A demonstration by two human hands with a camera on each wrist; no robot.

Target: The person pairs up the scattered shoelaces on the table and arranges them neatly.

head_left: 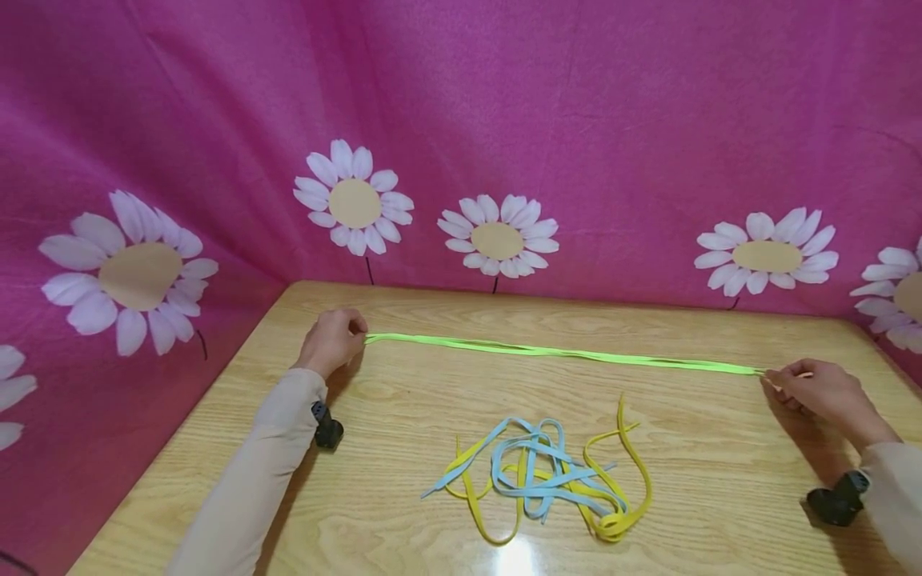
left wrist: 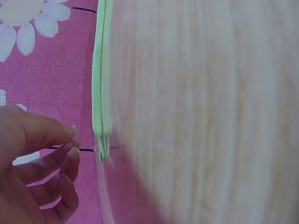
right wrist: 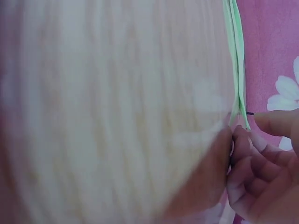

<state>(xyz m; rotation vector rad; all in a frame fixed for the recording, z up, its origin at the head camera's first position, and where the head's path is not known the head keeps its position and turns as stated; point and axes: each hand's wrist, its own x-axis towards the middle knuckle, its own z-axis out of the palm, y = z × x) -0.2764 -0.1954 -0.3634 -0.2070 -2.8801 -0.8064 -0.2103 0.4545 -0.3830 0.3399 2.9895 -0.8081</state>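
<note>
Neon green shoelaces (head_left: 547, 351) run nearly straight across the table, their strands side by side. My left hand (head_left: 333, 342) is beside their left end. In the left wrist view, the lace tips (left wrist: 103, 148) lie apart from the left hand (left wrist: 42, 163), whose thumb and forefinger meet with no lace visible between them. At the other end, my right hand (head_left: 821, 392) has its thumb and fingertips at the lace ends. The right wrist view shows a lace end (right wrist: 246, 122) between the thumb and fingers of the right hand (right wrist: 266, 172).
Nearer me, a loose tangle of light blue shoelaces (head_left: 536, 480) and yellow shoelaces (head_left: 641, 472) lies on the wooden table (head_left: 389, 496). A magenta cloth (head_left: 576, 104) with white daisies hangs behind and to the left. Small black devices (head_left: 327, 428) are at both wrists.
</note>
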